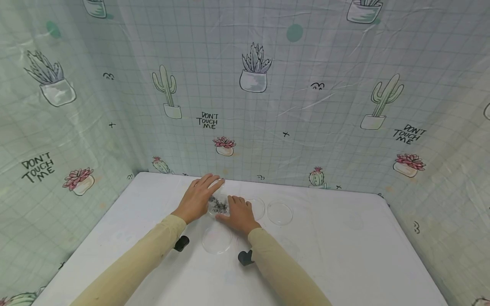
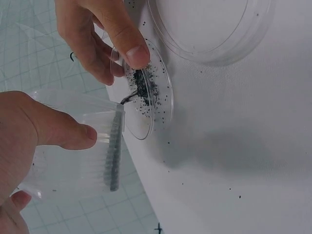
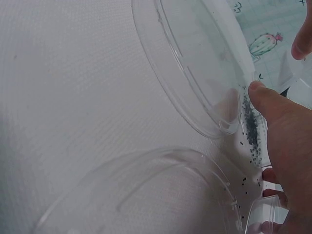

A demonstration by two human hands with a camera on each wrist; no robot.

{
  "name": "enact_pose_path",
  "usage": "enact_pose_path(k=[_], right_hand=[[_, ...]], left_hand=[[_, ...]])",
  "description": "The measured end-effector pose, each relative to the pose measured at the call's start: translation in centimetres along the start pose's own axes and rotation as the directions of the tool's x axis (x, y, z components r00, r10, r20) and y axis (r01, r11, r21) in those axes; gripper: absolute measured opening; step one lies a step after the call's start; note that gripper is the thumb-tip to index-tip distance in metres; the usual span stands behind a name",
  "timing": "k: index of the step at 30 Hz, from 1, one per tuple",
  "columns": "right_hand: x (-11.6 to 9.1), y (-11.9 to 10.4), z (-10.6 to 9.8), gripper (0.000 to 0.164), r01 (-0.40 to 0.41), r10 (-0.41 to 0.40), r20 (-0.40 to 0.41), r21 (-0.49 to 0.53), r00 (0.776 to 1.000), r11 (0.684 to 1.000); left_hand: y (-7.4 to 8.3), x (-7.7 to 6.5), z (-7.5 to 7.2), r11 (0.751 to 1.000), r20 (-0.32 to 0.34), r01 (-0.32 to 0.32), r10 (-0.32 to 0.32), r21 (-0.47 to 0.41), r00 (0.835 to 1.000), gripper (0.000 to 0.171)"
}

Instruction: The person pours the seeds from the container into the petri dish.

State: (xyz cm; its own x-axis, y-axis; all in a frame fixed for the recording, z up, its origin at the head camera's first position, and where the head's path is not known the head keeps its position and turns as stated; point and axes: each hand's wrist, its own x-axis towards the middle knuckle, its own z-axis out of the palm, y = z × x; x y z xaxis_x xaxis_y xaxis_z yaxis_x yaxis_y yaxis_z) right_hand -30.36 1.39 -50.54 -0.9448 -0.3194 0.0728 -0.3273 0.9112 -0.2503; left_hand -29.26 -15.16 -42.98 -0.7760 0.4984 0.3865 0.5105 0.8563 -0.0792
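Several dishes [image 2: 219, 57], stray grains [image 2: 240, 196], hands [image 1: 197, 199] [image 1: 240, 214] curled — left gripping container [image 2: 83, 165], right pinching grain dish [image 2: 139, 123]

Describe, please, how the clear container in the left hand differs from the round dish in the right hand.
The container has tall walls, whereas the dish is shallow and round. The container spills black grains from its lip, whereas the dish catches them. Both are see-through and hold black grains.

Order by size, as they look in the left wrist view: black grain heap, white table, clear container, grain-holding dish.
Largest to smallest:
1. White table
2. Clear container, partly covered by fingers
3. Grain-holding dish
4. Black grain heap
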Motion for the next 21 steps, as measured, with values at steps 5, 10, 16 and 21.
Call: enact_pose_path(k=[5, 10, 16, 21], right_hand=[[-0.01, 0.09, 0.06, 0.086, 0.008, -0.008, -0.007, 0.000, 1.000, 1.000], [0.03, 0.11, 0.08, 0.086, 0.011, -0.011, -0.008, -0.001, 1.000, 1.000], [0.01, 0.05, 0.01, 0.086, 0.013, -0.013, -0.013, 0.000, 1.000, 1.000], [-0.06, 0.02, -0.04, 0.085, 0.016, -0.016, -0.014, -0.005, 1.000, 1.000]], left_hand=[[-0.04, 0.00, 0.05, 1.000, -0.003, -0.003, 0.003, 0.007, 1.000, 0.082], [-0.01, -0.01, 0.02, 1.000, -0.015, -0.008, 0.008, 0.010, 1.000, 0.083], [-0.03, -0.05, 0.02, 1.000, -0.015, -0.005, 0.005, 0.010, 1.000, 0.084], [-0.04, -0.10, 0.07, 1.000, -0.010, 0.005, -0.005, 0.003, 1.000, 0.084]])
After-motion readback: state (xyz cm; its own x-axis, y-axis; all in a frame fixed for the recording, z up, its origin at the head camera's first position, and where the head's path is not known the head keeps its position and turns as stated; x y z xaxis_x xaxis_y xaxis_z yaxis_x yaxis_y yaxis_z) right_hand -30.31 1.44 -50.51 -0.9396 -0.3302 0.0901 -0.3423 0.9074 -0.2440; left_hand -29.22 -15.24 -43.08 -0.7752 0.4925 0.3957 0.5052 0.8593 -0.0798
